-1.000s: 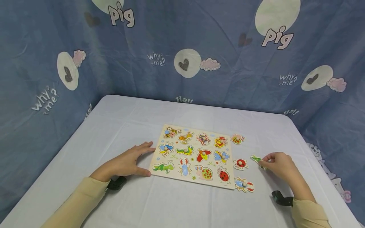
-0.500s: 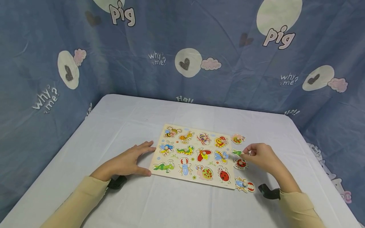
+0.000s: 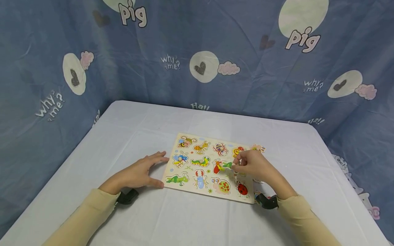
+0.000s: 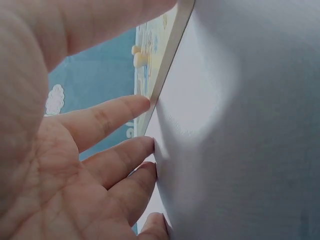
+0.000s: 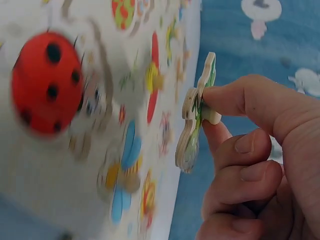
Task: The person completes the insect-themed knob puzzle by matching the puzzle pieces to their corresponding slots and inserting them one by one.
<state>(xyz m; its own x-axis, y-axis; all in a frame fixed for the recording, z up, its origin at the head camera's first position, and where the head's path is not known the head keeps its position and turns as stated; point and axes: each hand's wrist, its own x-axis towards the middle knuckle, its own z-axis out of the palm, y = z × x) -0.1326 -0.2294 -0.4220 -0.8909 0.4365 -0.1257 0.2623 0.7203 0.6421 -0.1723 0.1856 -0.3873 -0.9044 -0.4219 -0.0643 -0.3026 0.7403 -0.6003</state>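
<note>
A wooden insect peg puzzle board (image 3: 191,188) lies on the white table. My left hand (image 3: 136,172) rests at its left side, fingers spread and fairly straight; in the left wrist view the index fingertip (image 4: 142,102) touches the board's edge. Over the board's right half, my right hand (image 3: 255,167) pinches a green grasshopper piece (image 3: 227,165) between thumb and index finger. The right wrist view has this piece (image 5: 192,135) tilted on edge, above the board's surface. Bottom-row pictures, a grasshopper (image 3: 177,179), stag beetle (image 3: 200,181), snail (image 3: 223,187) and ladybug (image 3: 242,189), show no knobs.
Knobbed pieces fill the upper two rows, such as the caterpillar (image 3: 200,161). Right of the board lies a loose snail piece (image 3: 258,148), partly covered. Other loose pieces there are mostly hidden behind the right wrist. A blue printed curtain (image 3: 246,92) hangs behind the table.
My right hand has lifted the grasshopper piece from the table at the right and carried it left over the board. The left hand has stayed at the board's left edge.
</note>
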